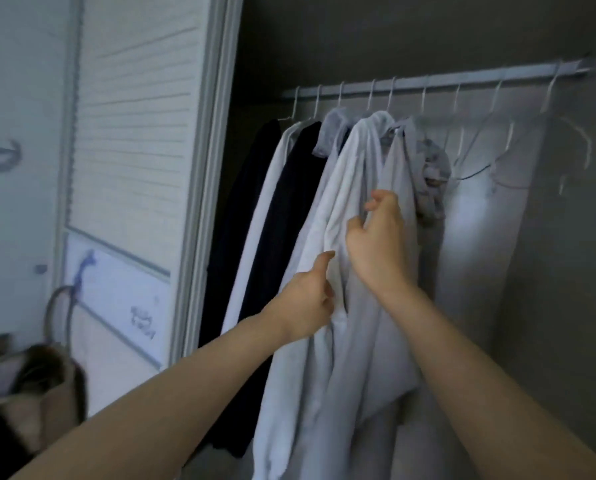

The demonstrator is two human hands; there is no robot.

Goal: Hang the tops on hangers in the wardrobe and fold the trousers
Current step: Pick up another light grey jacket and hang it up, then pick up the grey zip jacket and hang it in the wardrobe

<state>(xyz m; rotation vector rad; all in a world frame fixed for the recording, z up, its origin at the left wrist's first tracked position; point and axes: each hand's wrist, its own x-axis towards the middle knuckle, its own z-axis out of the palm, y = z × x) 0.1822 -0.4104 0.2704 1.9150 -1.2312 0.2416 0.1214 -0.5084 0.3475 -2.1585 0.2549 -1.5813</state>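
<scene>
The wardrobe [566,237] stood open, its louvred door [134,133] drawn to the left and its grey back wall in shadow. A rail [463,79] ran across the top; white wire hangers crowded its left half, while several empty hangers [497,143] hung at the right, presumably kept for tops not yet hung. Six or so tops [289,188] hung packed together, dark at the left, pale at the centre. The white top [345,188] was on its hanger among them, and both hands worked its front, probably to straighten the cloth. The right hand [379,244] had its fingers curled into the fabric high up; the left hand [307,303] pinched a fold lower down, thumb raised. A bag with a looped handle [30,386] stood at lower left by the door. No trousers were visible; the picture was blurred.
</scene>
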